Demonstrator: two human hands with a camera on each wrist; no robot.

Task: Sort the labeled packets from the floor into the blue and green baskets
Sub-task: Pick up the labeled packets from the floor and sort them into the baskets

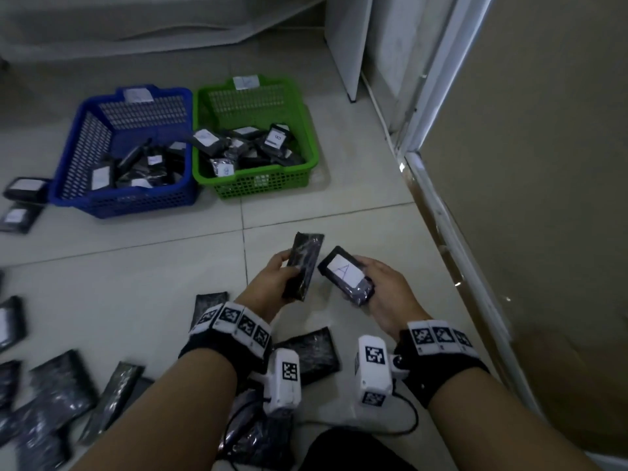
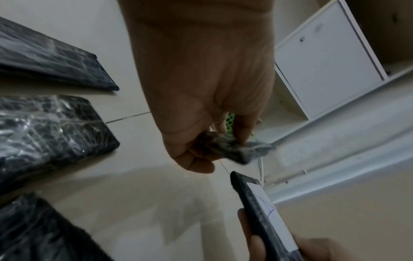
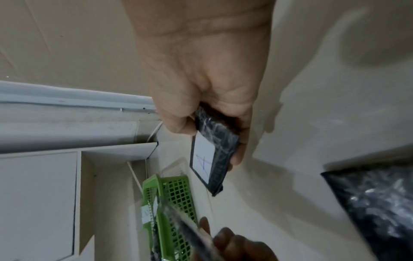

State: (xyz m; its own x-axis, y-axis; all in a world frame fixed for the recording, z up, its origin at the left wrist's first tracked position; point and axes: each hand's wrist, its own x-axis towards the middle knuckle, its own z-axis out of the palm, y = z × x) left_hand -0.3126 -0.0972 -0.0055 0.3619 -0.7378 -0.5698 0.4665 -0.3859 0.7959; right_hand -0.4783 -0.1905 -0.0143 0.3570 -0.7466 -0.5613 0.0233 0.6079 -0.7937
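Black plastic-wrapped packet [image 1: 346, 275], white "A" label up, gripped by right hand [image 1: 385, 294]; long axis slants up-left. Left hand [image 1: 272, 278] grips unlabeled-side black packet [image 1: 303, 265], near upright.

packet in right hand [image 1: 346, 275]: "A" | packet in green basket [image 1: 277, 139]: "B"

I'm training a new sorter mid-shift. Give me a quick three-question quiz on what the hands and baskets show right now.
1. True or false: the right hand holds a packet whose label reads A.
2. Does the left hand's packet show its label? A yes, B no.
3. Fill in: the green basket stands to the ___ of the blue basket in the head view.

Key: 1 true; 2 B; 3 right.
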